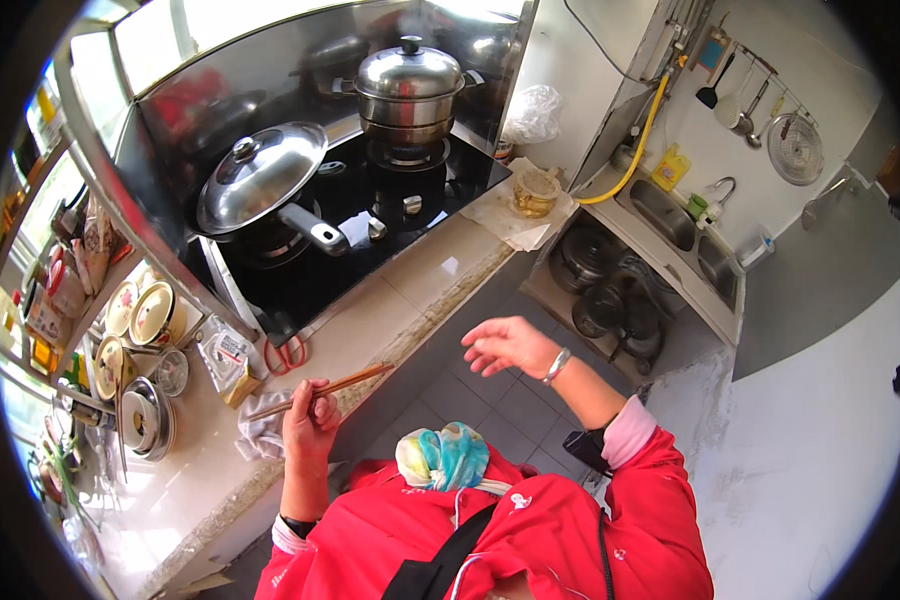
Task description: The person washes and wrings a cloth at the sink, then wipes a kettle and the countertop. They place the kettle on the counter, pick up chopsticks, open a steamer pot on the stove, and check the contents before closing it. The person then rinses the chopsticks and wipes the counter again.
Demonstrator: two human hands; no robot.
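Note:
My left hand (311, 420) is closed around a pair of wooden chopsticks (352, 378) above the counter's front edge. Beneath that wrist lies a crumpled cloth (262, 426), and red-handled scissors (285, 355) rest just beyond it. My right hand (511, 346) hovers in the air over the floor, fingers apart and holding nothing. Ahead, a lidded frying pan (262, 180) stands on the near burner of a black gas hob (330, 281), its handle pointing towards me. A stainless steel steamer pot (409, 94) with its lid on occupies the far burner.
Enamel bowls (152, 313), metal plates (166, 420) and a glass (171, 373) crowd the left counter beneath a shelf of jars. An amber glass jar (536, 193) stands right of the hob. Farther right are a double sink (660, 214), a yellow hose (649, 135) and dark pots (607, 307) below.

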